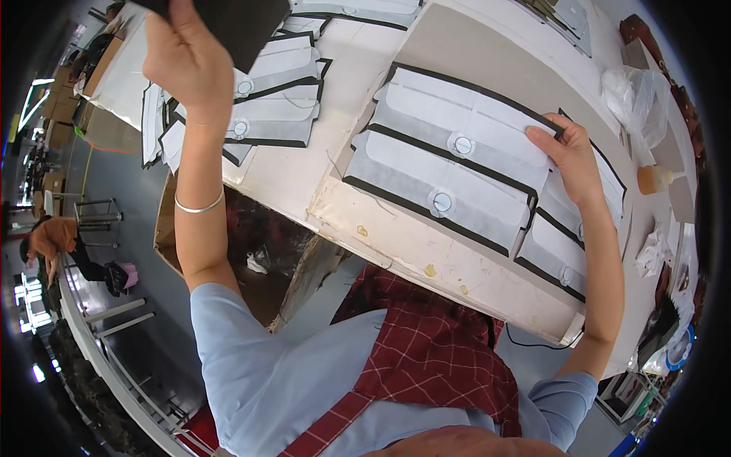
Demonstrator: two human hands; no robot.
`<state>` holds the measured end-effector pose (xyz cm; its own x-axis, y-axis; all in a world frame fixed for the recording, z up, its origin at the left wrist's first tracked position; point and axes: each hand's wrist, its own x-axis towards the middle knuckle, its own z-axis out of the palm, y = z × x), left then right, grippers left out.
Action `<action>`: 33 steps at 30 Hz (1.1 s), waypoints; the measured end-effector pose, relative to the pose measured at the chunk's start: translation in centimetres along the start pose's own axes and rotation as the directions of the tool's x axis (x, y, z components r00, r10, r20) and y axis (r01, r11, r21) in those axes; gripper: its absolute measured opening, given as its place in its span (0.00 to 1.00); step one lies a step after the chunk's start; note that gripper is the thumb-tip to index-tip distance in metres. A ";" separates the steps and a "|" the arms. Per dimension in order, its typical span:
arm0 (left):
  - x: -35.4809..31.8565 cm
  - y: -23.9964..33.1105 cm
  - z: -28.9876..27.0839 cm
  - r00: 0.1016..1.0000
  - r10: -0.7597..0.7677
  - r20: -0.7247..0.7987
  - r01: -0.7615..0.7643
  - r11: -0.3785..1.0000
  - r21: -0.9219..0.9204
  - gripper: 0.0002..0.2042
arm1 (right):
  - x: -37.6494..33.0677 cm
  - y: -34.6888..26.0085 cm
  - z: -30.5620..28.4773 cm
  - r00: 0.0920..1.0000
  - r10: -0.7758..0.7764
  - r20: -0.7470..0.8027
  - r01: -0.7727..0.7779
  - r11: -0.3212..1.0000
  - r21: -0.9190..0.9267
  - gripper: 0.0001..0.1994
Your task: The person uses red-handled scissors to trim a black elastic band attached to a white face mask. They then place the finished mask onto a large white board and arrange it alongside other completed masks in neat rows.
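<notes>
My left hand [188,65] is raised at the upper left, its fingers closed on a dark flat piece [242,30] that runs out of the picture's top. Below and beside it lie several overlapping white panels [278,107] with black edging and round discs. On the right, my right hand [571,156] pinches the upper right corner of a white black-edged panel [449,114] between thumb and fingers. That panel lies on the table, just above a similar panel [426,183]. Partly behind my right forearm is another such panel [548,247].
The pale worktable [426,259] has a worn front edge. Right of my arm stand a small amber bottle [653,180] and a clear plastic bag [636,99]. An open cardboard box [297,282] sits below the table. Far left, a person in orange [55,238] bends over.
</notes>
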<state>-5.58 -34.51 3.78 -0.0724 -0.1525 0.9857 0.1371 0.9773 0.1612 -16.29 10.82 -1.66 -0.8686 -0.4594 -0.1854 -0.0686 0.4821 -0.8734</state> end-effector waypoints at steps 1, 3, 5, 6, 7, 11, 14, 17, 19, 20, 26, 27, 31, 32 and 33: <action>0.0 2.8 1.2 0.996 0.058 -0.065 -0.058 0.998 0.003 0.11 | -0.2 -0.8 0.1 0.996 -0.082 -0.037 0.072 0.971 -0.228 0.18; 1.3 5.1 -1.5 0.890 0.205 0.408 -0.162 0.977 -0.136 0.25 | -0.8 -2.3 -0.2 0.941 -0.324 -0.097 0.258 0.873 -0.414 0.20; 0.1 7.0 0.2 0.802 0.434 0.412 -0.381 0.901 -0.208 0.23 | 0.0 -3.3 -0.8 0.781 -0.600 -0.172 0.514 0.775 -0.368 0.22; -0.9 8.5 2.3 0.784 0.547 0.295 -0.508 0.837 -0.202 0.14 | -0.3 -5.1 -1.4 0.891 -0.432 -0.139 0.436 0.900 -0.006 0.24; -1.7 11.3 3.9 0.752 0.632 0.187 -0.588 0.771 -0.245 0.10 | 0.0 -7.0 -2.0 0.947 -0.322 0.009 0.311 0.921 0.235 0.25; -4.5 17.6 7.9 0.525 0.850 -0.049 -0.815 0.485 -0.317 0.09 | 2.6 -12.1 -2.0 0.890 -0.048 0.453 -0.158 0.900 0.405 0.26; -3.9 18.5 8.4 0.461 0.887 -0.010 -0.804 0.413 -0.429 0.10 | 4.9 -11.4 -0.6 0.930 -0.217 0.296 0.148 0.960 0.238 0.31; -3.8 16.8 5.0 0.571 0.785 0.241 -0.548 0.583 -0.600 0.14 | 4.6 -13.7 -0.8 0.914 -0.289 0.286 0.255 0.955 0.148 0.32; -3.3 14.9 0.8 0.538 0.642 0.547 -0.188 0.723 -0.664 0.17 | 6.3 -11.3 -3.1 0.847 -0.344 0.405 0.274 0.936 0.221 0.33; -2.7 13.9 -1.4 0.415 0.553 0.722 0.034 0.784 -0.620 0.18 | 6.6 -10.8 -3.5 0.832 -0.337 0.440 0.259 0.938 0.229 0.33; -6.2 11.4 -7.8 0.154 0.383 0.911 0.355 0.839 -0.413 0.15 | 10.0 -6.5 -2.3 0.795 -0.233 0.560 0.303 0.952 -0.033 0.31; -6.8 11.5 -8.1 0.164 0.356 0.920 0.351 0.850 -0.392 0.14 | 10.4 -6.4 -1.8 0.799 -0.233 0.554 0.296 0.955 -0.025 0.31; -6.2 11.3 -9.5 0.068 0.232 0.970 0.419 0.876 -0.239 0.09 | 11.5 -6.0 -0.6 0.823 -0.227 0.521 0.275 0.961 -0.015 0.29; -4.9 9.9 -10.3 -0.042 0.214 0.976 0.439 0.881 -0.174 0.09 | 11.6 -5.9 -0.8 0.834 -0.220 0.505 0.268 0.963 -0.022 0.29; -3.8 8.5 -11.8 -0.158 0.178 0.971 0.448 0.889 -0.090 0.08 | 11.9 -5.8 -0.5 0.840 -0.212 0.500 0.262 0.964 -0.032 0.29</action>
<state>7.54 -27.34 2.05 -0.9238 0.3402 -0.1755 0.1781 0.7878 0.5896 -26.51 2.94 1.43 -0.4693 -0.8610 -0.1960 -0.3099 0.3685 -0.8765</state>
